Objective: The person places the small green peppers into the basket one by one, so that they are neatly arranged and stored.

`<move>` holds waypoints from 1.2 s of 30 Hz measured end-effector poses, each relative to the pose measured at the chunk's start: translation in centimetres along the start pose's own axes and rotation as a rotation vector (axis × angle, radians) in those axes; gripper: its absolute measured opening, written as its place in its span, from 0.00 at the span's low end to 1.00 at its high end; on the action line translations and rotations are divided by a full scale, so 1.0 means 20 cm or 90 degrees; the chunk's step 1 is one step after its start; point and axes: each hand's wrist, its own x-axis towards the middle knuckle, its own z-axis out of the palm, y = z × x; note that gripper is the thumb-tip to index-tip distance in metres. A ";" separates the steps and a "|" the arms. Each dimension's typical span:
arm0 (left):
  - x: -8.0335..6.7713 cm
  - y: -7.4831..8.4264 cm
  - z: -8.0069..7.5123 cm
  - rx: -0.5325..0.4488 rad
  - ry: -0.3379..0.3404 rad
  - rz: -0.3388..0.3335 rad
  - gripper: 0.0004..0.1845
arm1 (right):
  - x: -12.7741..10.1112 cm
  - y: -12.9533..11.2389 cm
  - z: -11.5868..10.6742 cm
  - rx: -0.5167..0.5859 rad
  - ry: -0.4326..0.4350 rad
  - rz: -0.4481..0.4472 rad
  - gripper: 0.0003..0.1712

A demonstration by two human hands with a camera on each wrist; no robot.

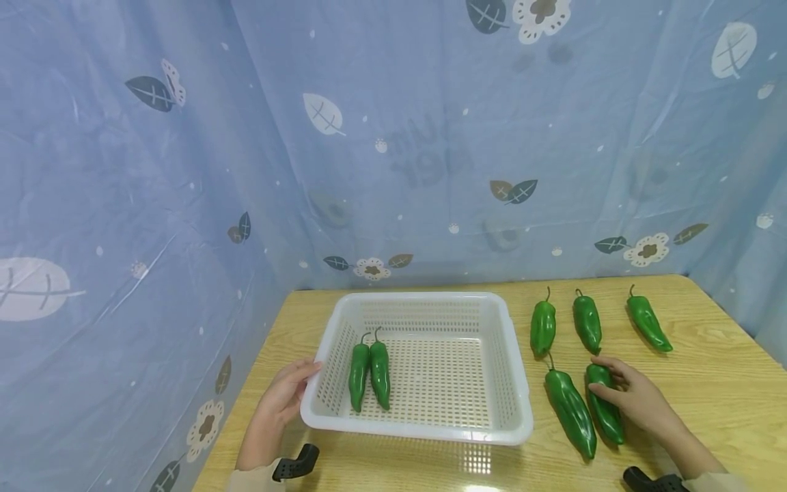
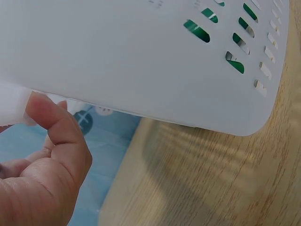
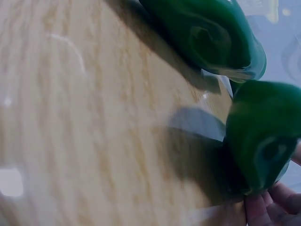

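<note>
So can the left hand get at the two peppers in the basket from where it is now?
Probably yes. The left hand holds the white basket by its left rim, the two peppers lie just inside that wall, and the basket is open on top with nothing over them. It would have to let go first.

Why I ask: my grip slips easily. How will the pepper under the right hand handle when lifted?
The pepper looks glossy, so probably slippery. Its tapered, rounded body may roll on the table. The right hand grips it.
</note>
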 end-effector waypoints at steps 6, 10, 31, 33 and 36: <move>0.00 0.00 0.00 -0.002 -0.005 0.000 0.28 | -0.01 0.01 0.01 -0.001 0.009 0.006 0.34; 0.00 0.00 0.00 -0.003 -0.002 -0.001 0.28 | -0.02 0.02 0.01 0.002 0.023 0.007 0.34; -0.01 0.01 0.01 0.003 0.002 -0.002 0.29 | -0.02 0.00 -0.06 0.053 0.024 0.058 0.38; -0.01 0.01 0.00 0.003 -0.002 -0.003 0.29 | -0.02 -0.02 -0.07 0.064 0.025 0.056 0.39; 0.00 0.01 0.00 0.000 -0.005 -0.002 0.28 | -0.02 -0.04 -0.08 0.068 0.036 0.055 0.39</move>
